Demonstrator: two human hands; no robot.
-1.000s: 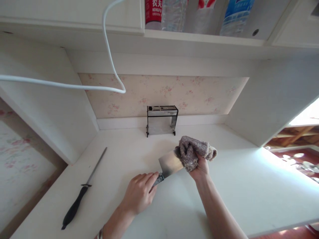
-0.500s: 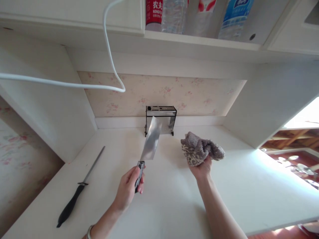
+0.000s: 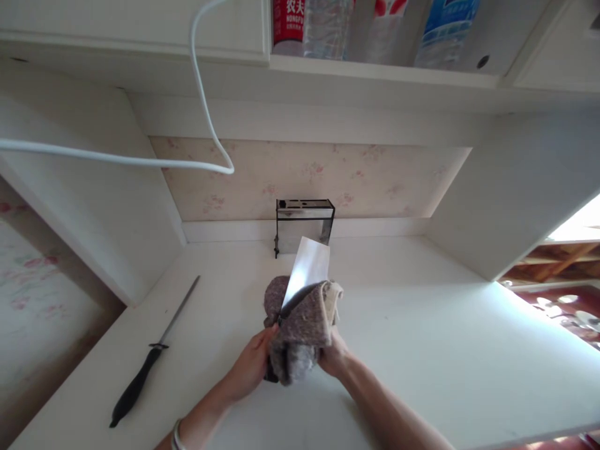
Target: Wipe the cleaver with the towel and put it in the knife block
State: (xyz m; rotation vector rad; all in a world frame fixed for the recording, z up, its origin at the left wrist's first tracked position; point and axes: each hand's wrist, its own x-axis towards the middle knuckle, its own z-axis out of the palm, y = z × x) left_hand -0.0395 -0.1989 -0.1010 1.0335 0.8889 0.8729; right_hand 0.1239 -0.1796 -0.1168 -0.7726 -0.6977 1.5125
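My left hand (image 3: 254, 362) is closed around the dark handle of a cleaver (image 3: 307, 267), whose blade points up and away from me. A grey-brown patterned cloth (image 3: 307, 319) is folded about the lower part of the blade and covers it. My right hand (image 3: 334, 355) grips this cloth from the right side, with most of its fingers hidden behind it. On the counter to the left lies a honing steel (image 3: 140, 381) with a black handle. Beyond the blade tip stands a metal knife rack (image 3: 304, 209) with a black frame.
The white counter (image 3: 422, 344) runs under my hands, with side panels left and right. Overhead is a shelf holding several bottles, among them a red-labelled bottle (image 3: 288, 25). A white cable (image 3: 201, 94) hangs at the upper left, in front of the cabinet.
My right hand has brought the cloth leftward onto the cleaver's blade. The cleaver has shifted slightly right and nearer to me, still in my left hand.
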